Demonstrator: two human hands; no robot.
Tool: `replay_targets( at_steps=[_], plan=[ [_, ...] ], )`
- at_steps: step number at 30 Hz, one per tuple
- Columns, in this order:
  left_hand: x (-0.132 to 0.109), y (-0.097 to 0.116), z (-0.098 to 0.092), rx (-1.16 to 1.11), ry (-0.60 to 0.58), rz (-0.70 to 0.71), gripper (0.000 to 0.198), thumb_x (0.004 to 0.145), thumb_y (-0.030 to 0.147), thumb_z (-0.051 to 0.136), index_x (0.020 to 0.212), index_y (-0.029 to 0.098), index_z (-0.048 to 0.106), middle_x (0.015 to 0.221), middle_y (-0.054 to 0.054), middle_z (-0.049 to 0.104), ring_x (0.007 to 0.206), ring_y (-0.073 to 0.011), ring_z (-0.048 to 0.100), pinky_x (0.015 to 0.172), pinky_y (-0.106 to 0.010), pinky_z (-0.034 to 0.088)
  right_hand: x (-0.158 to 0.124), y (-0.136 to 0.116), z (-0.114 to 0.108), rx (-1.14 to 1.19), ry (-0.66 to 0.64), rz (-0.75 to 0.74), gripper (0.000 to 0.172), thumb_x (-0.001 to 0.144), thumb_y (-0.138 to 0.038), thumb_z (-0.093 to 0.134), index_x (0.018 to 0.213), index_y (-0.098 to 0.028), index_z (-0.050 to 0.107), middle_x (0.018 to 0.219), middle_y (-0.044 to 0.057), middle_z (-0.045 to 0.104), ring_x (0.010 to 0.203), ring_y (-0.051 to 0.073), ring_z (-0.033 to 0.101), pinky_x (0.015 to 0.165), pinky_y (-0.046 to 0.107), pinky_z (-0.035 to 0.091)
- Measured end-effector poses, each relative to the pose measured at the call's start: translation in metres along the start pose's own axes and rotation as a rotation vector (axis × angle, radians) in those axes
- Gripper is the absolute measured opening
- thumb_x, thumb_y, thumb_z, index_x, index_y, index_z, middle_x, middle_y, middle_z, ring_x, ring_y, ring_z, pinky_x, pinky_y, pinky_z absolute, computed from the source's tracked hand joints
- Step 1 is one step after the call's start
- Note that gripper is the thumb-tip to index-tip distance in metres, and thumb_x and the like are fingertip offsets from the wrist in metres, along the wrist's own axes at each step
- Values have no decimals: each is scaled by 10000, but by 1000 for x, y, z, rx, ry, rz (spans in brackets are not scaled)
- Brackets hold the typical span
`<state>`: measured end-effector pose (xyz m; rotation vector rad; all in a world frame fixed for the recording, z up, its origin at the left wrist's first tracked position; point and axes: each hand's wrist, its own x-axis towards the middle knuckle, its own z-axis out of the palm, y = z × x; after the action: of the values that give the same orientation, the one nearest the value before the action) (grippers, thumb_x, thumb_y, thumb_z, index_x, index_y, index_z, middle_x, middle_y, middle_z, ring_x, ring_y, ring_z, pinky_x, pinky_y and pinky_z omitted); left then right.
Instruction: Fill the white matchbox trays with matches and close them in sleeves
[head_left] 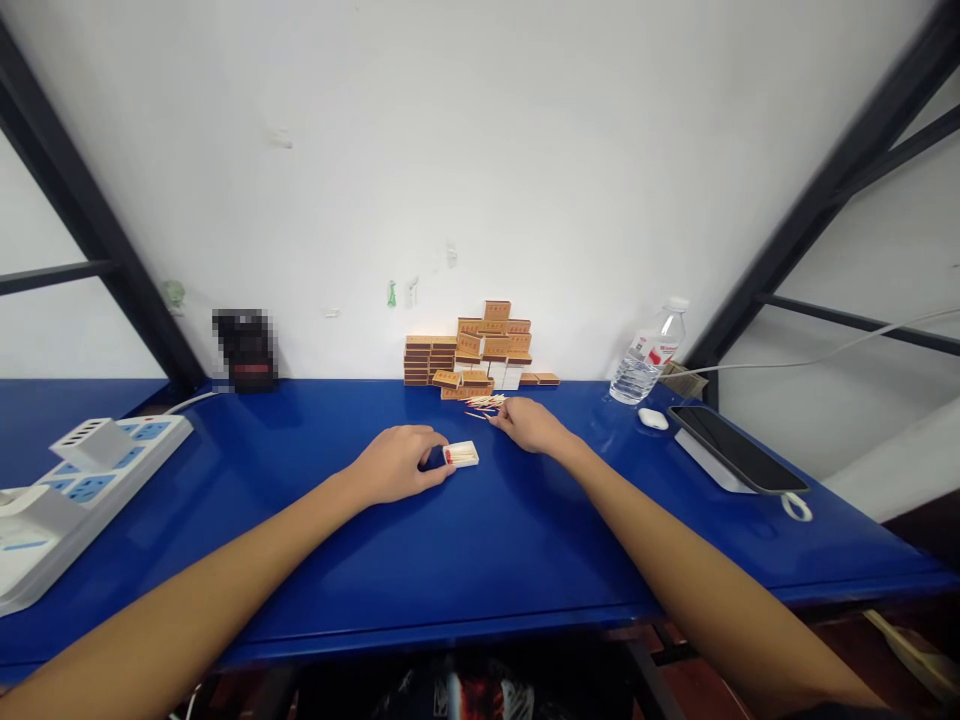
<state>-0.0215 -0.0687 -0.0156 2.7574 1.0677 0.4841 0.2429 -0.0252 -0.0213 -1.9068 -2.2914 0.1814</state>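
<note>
A small white matchbox tray with red-tipped matches in it lies on the blue table. My left hand has its thumb and fingers closed on the tray's left end. Farther back, my right hand is at the right side of a loose pile of matches, its fingers pinched together around matchsticks. Behind the pile, many orange-brown matchboxes are stacked against the wall.
A power strip with plugs occupies the left side. A black object, partly pixelated, stands at the back left. On the right are a tilted water bottle, a white earbud case and a propped phone with a cable.
</note>
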Motion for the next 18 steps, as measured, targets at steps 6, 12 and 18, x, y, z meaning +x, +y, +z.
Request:
replay_targets(
  at_steps=[6,12,18],
  plan=[
    [0,1,-1,9,-8,-14,264,950,424,621,1056,208,731,786,-14,641,685,-167,580,604,-280,350,-10,11,-13,64,18,-162,246,1024,-329,555,863,-159,630,957,131,717,811,205,615,689,285,392],
    [0,-1,1,1,-7,-14,265,948,422,629,1067,207,728,767,-2,633,669,-161,570,608,-285,349,-26,-21,-12,358,34,-480,229,1048,-350,507,907,-187,587,907,46,648,794,173,557,725,276,412],
    [1,-3,2,4,-5,12,263,956,434,618,1025,201,718,765,-3,633,671,-161,568,594,-287,335,-25,-31,2,288,-44,-546,128,1021,-238,574,906,-184,585,936,48,614,819,171,536,735,277,388]
  ],
)
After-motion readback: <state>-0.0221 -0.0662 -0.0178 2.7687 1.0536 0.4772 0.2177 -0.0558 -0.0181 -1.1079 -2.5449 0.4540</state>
